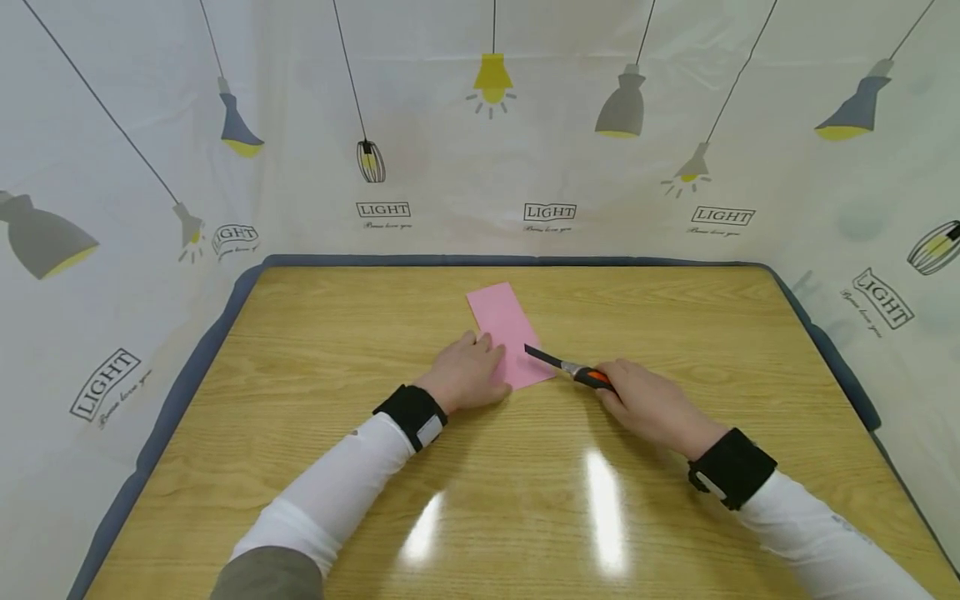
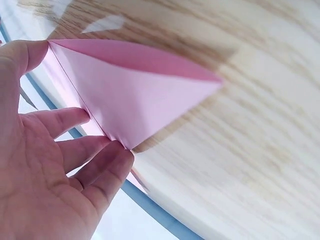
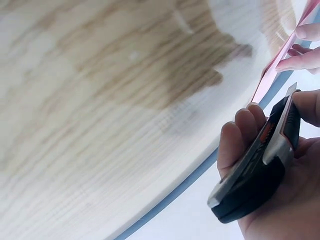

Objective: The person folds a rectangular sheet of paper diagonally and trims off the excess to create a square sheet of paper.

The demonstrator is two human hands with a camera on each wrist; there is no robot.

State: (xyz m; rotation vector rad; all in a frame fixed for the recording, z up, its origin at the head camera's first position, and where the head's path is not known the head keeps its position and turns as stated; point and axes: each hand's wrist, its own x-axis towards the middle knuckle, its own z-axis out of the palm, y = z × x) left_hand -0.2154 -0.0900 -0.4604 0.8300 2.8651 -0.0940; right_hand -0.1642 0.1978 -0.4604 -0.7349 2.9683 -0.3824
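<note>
A pink folded sheet of paper [image 1: 504, 321] lies on the wooden table, and its near end gapes between two layers [image 2: 135, 95] in the left wrist view. My left hand [image 1: 467, 371] rests on the paper's near left part, with thumb and fingertips spread along it. In my right hand [image 1: 651, 402] I grip a utility knife [image 1: 592, 377] by its black and orange handle. Its dark blade [image 1: 542, 356] is extended and points left over the paper's right side; whether it touches the paper I cannot tell. The right wrist view shows the knife [image 3: 260, 165] from its butt end.
The wooden table [image 1: 337, 325] has a blue-grey padded edge [image 1: 420, 260] along the back and sides. Behind it hangs a white sheet [image 1: 450, 150] printed with lamps. Black bands [image 1: 733, 468] circle both wrists.
</note>
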